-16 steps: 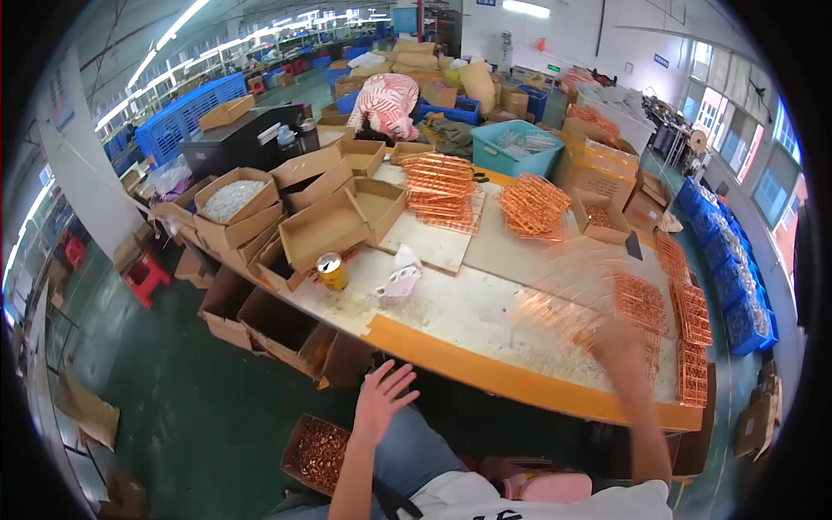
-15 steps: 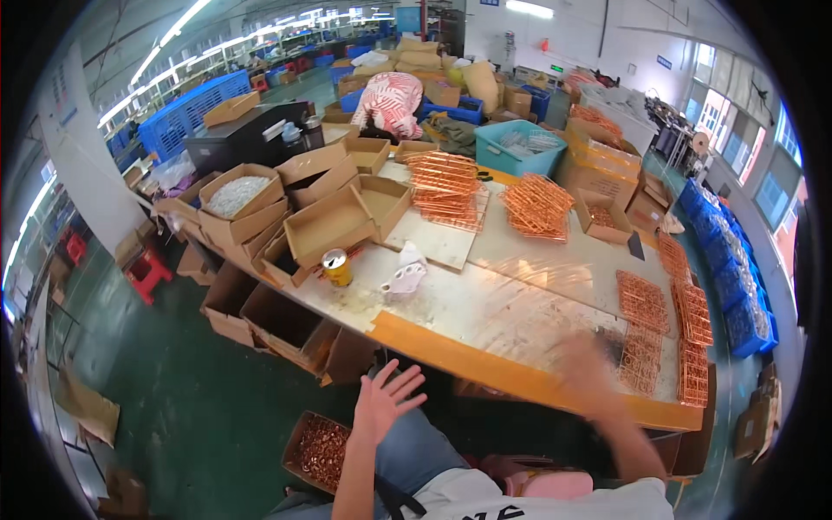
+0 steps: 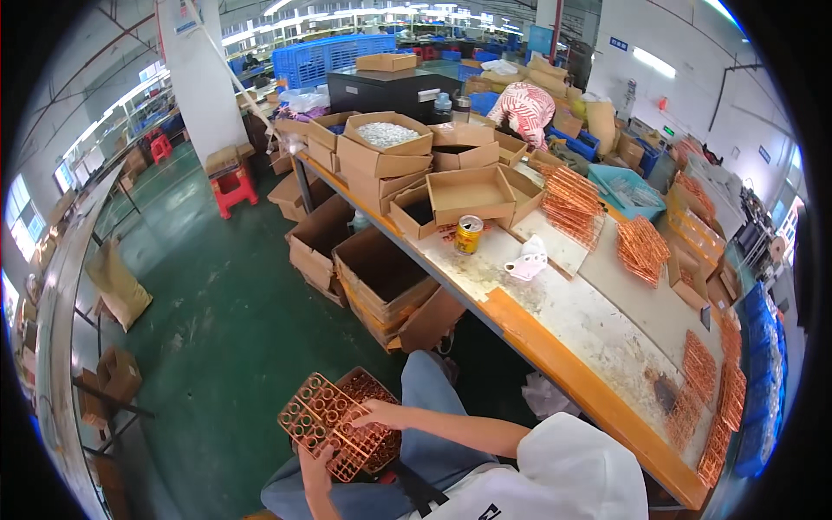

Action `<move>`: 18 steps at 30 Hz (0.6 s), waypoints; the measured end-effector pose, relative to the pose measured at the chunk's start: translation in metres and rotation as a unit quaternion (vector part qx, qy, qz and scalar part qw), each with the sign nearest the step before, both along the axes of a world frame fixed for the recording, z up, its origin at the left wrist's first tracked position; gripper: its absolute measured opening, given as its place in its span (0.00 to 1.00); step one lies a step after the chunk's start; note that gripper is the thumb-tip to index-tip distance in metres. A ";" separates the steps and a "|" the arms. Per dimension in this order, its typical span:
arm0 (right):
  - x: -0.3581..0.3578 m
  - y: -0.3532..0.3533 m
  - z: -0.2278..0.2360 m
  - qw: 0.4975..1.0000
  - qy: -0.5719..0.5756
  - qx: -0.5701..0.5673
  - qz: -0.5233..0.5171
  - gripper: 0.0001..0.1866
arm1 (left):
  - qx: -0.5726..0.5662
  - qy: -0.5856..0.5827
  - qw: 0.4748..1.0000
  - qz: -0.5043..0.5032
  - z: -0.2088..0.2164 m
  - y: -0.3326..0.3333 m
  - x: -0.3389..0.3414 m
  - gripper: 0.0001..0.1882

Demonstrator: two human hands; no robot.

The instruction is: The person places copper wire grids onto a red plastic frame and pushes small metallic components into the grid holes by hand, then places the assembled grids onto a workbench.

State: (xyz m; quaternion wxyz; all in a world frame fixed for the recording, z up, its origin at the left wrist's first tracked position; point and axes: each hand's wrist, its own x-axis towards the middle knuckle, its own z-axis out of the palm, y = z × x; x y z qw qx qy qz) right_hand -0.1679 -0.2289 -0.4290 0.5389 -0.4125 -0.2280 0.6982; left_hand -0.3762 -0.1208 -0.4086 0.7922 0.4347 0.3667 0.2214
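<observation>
A copper-coloured metal grid (image 3: 319,412) with rows of round openings is held tilted above my lap. My left hand (image 3: 316,470) grips its lower edge, fingers curled round the bars. My right hand (image 3: 378,414) reaches across from the right, its fingers closed on the grid's inner side. Under and behind the grid, a cardboard box holds many small copper-coloured pieces (image 3: 371,386); the grid hides part of it. Whether the grid is one layer or two I cannot tell.
To the right runs a worktable (image 3: 555,316) with an orange edge. On it are a yellow can (image 3: 468,234), a white cloth item (image 3: 528,259) and stacked copper-coloured grids (image 3: 570,204). Open cardboard boxes (image 3: 381,269) stand beneath. A person (image 3: 523,113) bends over beyond the table.
My view has turned left. My hands, formerly apart with the left one spread and the right over the table, are now together on a grid above the box.
</observation>
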 end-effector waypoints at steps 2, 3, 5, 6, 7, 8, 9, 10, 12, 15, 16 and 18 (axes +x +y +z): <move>0.002 0.020 -0.019 0.988 -0.143 0.049 0.019 0.14 | 0.050 0.070 0.996 -0.004 -0.005 0.010 0.004 0.26; 0.003 0.026 -0.038 0.981 -0.192 0.024 -0.020 0.13 | 0.049 0.066 0.997 -0.008 -0.009 0.013 0.011 0.26; -0.009 0.030 -0.040 0.971 -0.236 -0.002 -0.045 0.13 | 0.175 0.111 0.978 0.000 -0.022 0.022 0.015 0.25; -0.017 0.028 -0.041 0.971 -0.225 -0.030 -0.075 0.12 | 0.257 0.191 0.947 0.013 -0.029 0.021 0.015 0.26; -0.020 0.030 -0.039 0.969 -0.215 -0.057 -0.106 0.11 | 0.254 0.190 0.948 0.017 -0.037 0.024 0.015 0.26; -0.019 0.029 -0.065 0.978 -0.133 -0.045 -0.153 0.13 | 0.293 0.225 0.929 -0.010 -0.047 0.025 0.020 0.27; -0.016 0.031 -0.089 0.977 -0.137 -0.044 -0.157 0.13 | 0.331 0.261 0.906 -0.035 -0.059 0.026 0.024 0.27; -0.014 0.034 -0.110 0.940 -0.286 -0.047 -0.178 0.14 | 0.313 0.178 0.933 -0.003 -0.090 0.030 0.026 0.29; -0.012 0.031 -0.141 0.811 -0.537 -0.107 -0.207 0.14 | 0.167 0.111 0.980 -0.017 -0.079 0.026 0.040 0.32; -0.022 0.033 -0.128 0.955 -0.238 -0.106 -0.141 0.14 | 0.071 0.095 0.993 -0.023 -0.122 0.033 0.019 0.35; 0.001 0.024 -0.156 0.975 -0.108 -0.143 -0.131 0.17 | 0.150 0.142 0.977 -0.047 -0.138 0.030 0.039 0.35; -0.022 0.024 -0.123 0.979 -0.101 -0.130 -0.118 0.20 | 0.025 0.172 0.984 -0.035 -0.107 0.021 0.022 0.35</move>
